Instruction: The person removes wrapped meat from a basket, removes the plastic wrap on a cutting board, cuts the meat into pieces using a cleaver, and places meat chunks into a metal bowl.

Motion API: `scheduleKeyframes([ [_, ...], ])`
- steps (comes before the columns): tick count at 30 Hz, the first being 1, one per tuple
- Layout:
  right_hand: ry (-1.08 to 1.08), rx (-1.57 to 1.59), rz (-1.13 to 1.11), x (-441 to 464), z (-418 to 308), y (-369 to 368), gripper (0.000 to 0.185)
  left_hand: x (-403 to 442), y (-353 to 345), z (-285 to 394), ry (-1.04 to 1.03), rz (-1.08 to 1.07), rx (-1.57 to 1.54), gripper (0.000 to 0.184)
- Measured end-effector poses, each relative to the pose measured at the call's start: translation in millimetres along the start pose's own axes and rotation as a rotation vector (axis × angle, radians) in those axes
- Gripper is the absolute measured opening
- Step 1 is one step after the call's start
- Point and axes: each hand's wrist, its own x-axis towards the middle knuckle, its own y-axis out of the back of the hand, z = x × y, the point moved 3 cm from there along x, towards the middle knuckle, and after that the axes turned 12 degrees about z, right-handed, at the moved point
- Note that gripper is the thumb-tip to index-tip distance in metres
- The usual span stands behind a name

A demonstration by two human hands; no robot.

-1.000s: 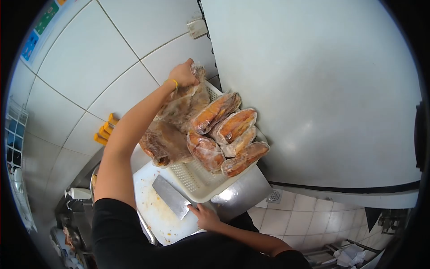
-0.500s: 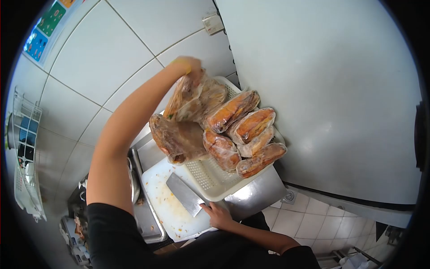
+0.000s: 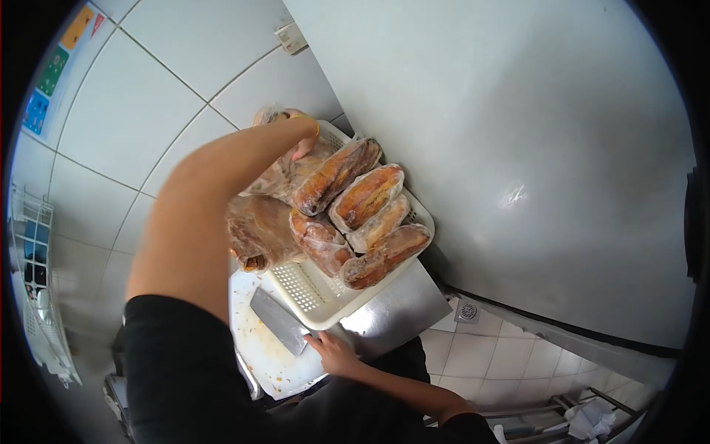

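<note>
A white perforated plastic basket (image 3: 314, 314) holds several browned pieces that look like roast meat, each in clear plastic. Near its far end, my left hand (image 3: 302, 140) is curled over a plastic-bagged piece (image 3: 277, 174), gripping the plastic; the wrist hides part of the grip. A wrapped piece (image 3: 336, 174) lies just right of that hand. Below the basket, my right hand (image 3: 336, 354) is closed around the handle of a cleaver (image 3: 277, 318). The cleaver's broad blade lies flat over a white cutting board (image 3: 248, 340) strewn with crumbs.
A large grey metal surface (image 3: 518, 148) rises along the right of the basket. White wall tiles (image 3: 140, 89) stand behind, with a wire rack (image 3: 33, 244) at the left. A steel surface (image 3: 399, 303) is under the basket, and a floor drain (image 3: 467, 311) shows below.
My left hand has come down with the bagged piece, which was held higher before. My right hand still grips the cleaver. The whole view has shifted, moving the scene leftward.
</note>
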Motion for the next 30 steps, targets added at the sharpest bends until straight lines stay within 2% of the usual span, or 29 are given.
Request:
scheduleKeyframes([
  [1,-0.024,0.007,-0.015,-1,2,-2,0.061,2,-13,-1,0.1,0.012,0.021,0.085],
  [2,-0.044,0.017,-0.037,-3,1,-3,0.065,-11,-22,-4,0.114,-0.009,0.021,0.085],
  [4,-0.044,0.057,-0.097,1,-2,6,0.066,-46,-29,-7,0.215,0.223,-0.224,0.09],
  [6,-0.11,0.051,-0.161,8,-7,16,0.067,-57,-36,-8,0.247,0.262,-0.24,0.091],
  [9,-0.103,0.044,-0.224,8,-4,18,0.067,-65,-25,-10,0.204,0.346,-0.249,0.09],
  [12,-0.081,0.064,-0.2,3,-1,14,0.065,-64,-19,-40,0.177,0.286,-0.352,0.09],
  [13,-0.101,0.043,-0.217,8,-3,14,0.064,-55,-16,-55,-0.04,0.152,-0.31,0.088],
  [15,-0.066,-0.046,-0.254,16,-11,17,0.061,-63,-28,-59,-0.251,0.013,-0.283,0.085],
  [17,0.02,-0.096,-0.334,24,-26,34,0.059,-80,-36,-76,0.059,0.397,-0.576,0.067],
  [18,0.09,-0.142,-0.403,32,-39,51,0.058,-88,-47,-78,0.079,0.408,-0.587,0.067],
  [19,0.097,0.094,-0.423,56,-69,95,0.057,-97,-58,-78,0.086,0.645,-0.817,0.069],
  [20,0.114,0.162,-0.338,80,-88,128,0.054,-110,-72,-75,0.084,0.879,-1.05,0.07],
  [21,0.129,0.225,-0.256,107,-98,156,0.052,-127,-83,-75,0.068,0.996,-1.155,0.079],
  [22,0.33,0.023,-0.001,139,-103,185,0.048,-130,-104,-75,0.083,1.006,-1.177,0.079],
  [23,0.322,0.011,0.148,185,-112,220,0.051,-126,-133,-70,0.075,1.062,-1.273,0.077],
  [24,0.299,-0.082,0.201,228,-115,242,0.055,-119,-161,-64,0.064,1.124,-1.366,0.076],
  [25,0.301,-0.241,0.27,267,-106,254,0.062,-109,-199,-53,0.154,1.099,-1.288,0.073],
  [26,0.22,-0.259,0.284,309,-87,257,0.073,-104,-227,-45,0.239,1.072,-1.205,0.07],
  [27,0.19,-0.298,0.279,353,-52,252,0.085,-110,-228,-46,0.249,1.087,-1.213,0.07],
  [29,0.252,-0.312,0.356,423,0,246,0.089,-116,-229,-46,0.333,0.805,-1.349,0.068],
  [30,0.275,-0.321,0.357,445,-4,255,0.089,-110,-230,-54,0.349,0.825,-1.355,0.068],
])
